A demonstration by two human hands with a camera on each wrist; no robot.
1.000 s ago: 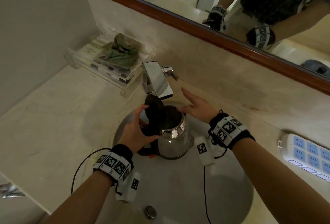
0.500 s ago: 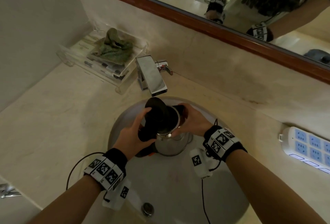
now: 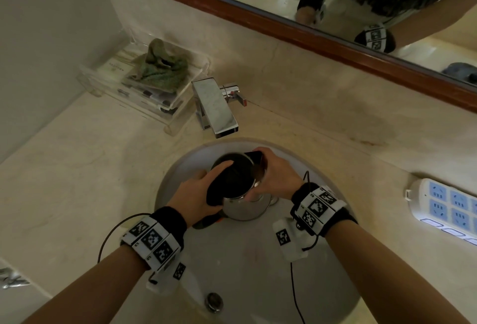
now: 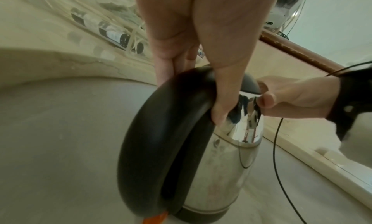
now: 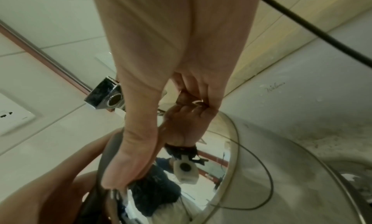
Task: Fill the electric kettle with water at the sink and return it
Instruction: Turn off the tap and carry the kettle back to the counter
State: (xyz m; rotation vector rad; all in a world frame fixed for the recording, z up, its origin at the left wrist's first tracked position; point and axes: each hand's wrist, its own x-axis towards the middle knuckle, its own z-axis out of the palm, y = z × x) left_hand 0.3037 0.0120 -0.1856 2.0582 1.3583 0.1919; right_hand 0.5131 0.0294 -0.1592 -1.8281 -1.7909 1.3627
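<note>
- Nearest, the drain plug (image 3: 214, 301) sits at the near edge of the sink (image 3: 258, 272), whose round basin is set into the beige counter (image 3: 77, 181).
- The electric kettle (image 3: 242, 205) is upright in the middle of the basin, lid down.
- The left hand (image 3: 196, 196) curls round its black handle (image 4: 161, 148), thumb over the top.
- The right hand (image 3: 277, 178) grips the kettle's upper rim and lid (image 3: 235, 171) on the far right side, fingers bent.
- Beyond, the chrome tap (image 3: 215, 107) stands at the counter's far edge, its spout just short of the kettle.
- A clear tray (image 3: 178, 117) with a green cloth (image 3: 160, 68) occupies the far left corner.
- A power strip (image 3: 446, 207) lies at the right edge.
</note>
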